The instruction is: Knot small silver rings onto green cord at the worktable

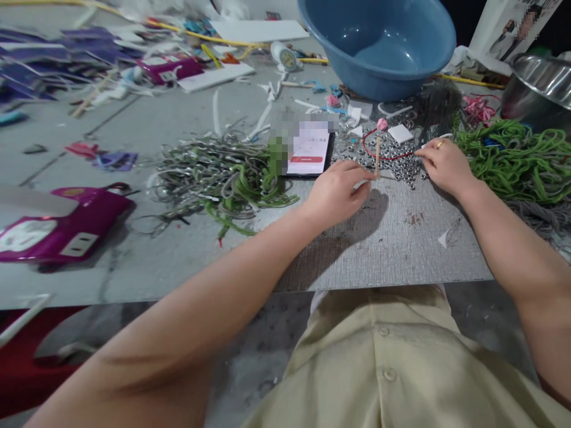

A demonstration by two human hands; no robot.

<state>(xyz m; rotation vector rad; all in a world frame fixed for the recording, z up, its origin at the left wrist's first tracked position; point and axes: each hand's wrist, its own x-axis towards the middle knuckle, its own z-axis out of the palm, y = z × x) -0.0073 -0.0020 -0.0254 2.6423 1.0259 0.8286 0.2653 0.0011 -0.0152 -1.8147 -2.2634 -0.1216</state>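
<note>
My left hand [341, 190] is closed in a pinch on the lower end of a thin wooden stick [377, 153], which stands nearly upright. My right hand [448, 163], with a ring on one finger, pinches one end of a red cord [372, 153]. The cord curves left from there over a spread of small shiny metal beads [404, 169] and bends up past the stick. A white square piece [401, 134] and a small pink ball-like piece [382, 123] lie among the beads. Close to my left hand, a phone [307, 148] with a lit screen lies on the table.
Left of the phone lies a heap of green and grey cords [223, 172]; more green cords [513, 151] are piled at right. Behind stand a blue basin [379, 77] and a metal bowl [539, 89]. Purple devices [80, 223] and scraps cover the left side.
</note>
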